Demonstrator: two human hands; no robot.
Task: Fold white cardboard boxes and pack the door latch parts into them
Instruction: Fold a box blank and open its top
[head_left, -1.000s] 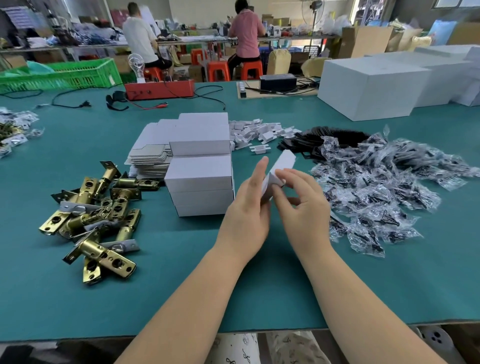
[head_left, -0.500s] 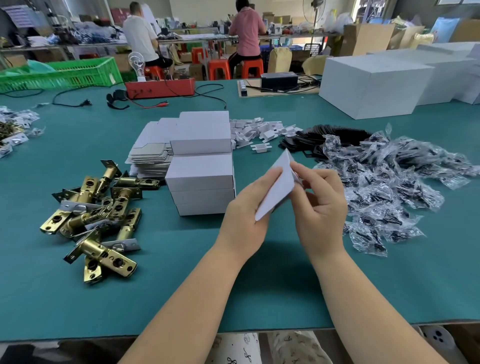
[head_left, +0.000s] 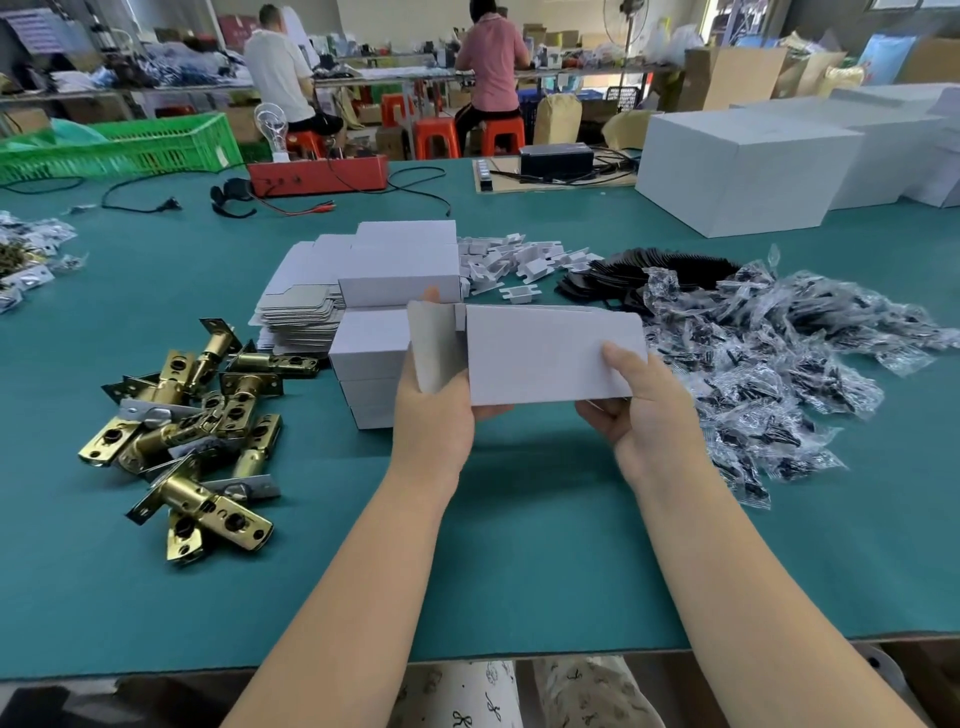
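Held mid-frame: 1 white box blank (head_left: 550, 353), gripped by left hand (head_left: 434, 415) and right hand (head_left: 641, 410), fingers curled round its ends. Folding step; end flap (head_left: 434, 345) stood open, likely needed tucking next. Brass latches (head_left: 192, 415) lay unpacked at left of frame.

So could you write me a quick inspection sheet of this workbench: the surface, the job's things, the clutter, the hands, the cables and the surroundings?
Surface: green table mat, flat, no damage seen.
Job's things: white cardboard box held above the mat, left end flap open; stack of folded boxes behind it; flat box blanks; brass door latches piled at left.
Clutter: bagged black parts heaped at right; small white plastic pieces; black flat pieces.
Hands: left hand grips the box's left end; right hand grips its right end.
Cables: black cables by a red box at the far edge.
Surroundings: green crate; large white cartons; two seated people at a far bench.
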